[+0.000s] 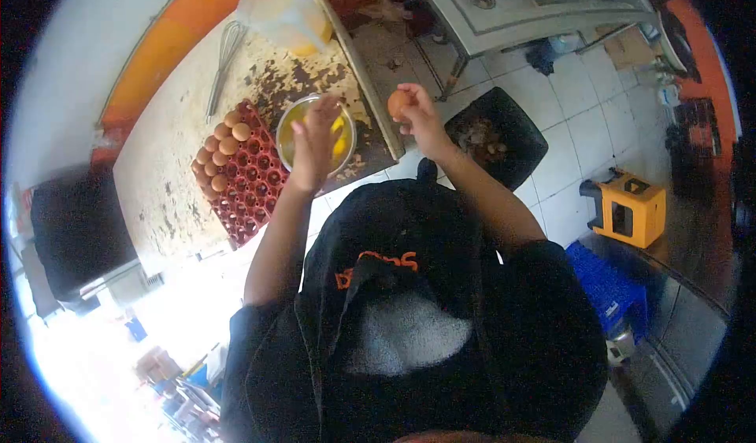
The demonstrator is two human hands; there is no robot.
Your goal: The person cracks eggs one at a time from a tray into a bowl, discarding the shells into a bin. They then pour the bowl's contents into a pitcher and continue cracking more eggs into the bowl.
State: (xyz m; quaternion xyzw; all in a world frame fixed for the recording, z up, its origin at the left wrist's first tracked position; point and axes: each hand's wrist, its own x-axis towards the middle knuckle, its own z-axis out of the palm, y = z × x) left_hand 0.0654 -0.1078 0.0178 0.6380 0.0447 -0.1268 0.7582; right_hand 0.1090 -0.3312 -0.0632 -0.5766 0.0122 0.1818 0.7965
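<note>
My right hand [425, 124] holds a brown egg [398, 103] in its fingers, just off the table's right edge. My left hand [311, 148] is over a metal bowl [353, 144], its fingers apart and slightly blurred, with nothing seen in them. Yellow yolks [339, 134] show inside the bowl, partly hidden by that hand. Left of the bowl lies a red egg tray [256, 171]; several brown eggs [220, 145] fill its far left side, and its other cups hold none.
A whisk [224, 69] and a clear jug [287, 10] with yellow liquid stand on the worn table [169, 167]. On the tiled floor is a black bin [520, 132] with shells inside. A yellow stool [634, 207] and blue crate [610, 285] are at right.
</note>
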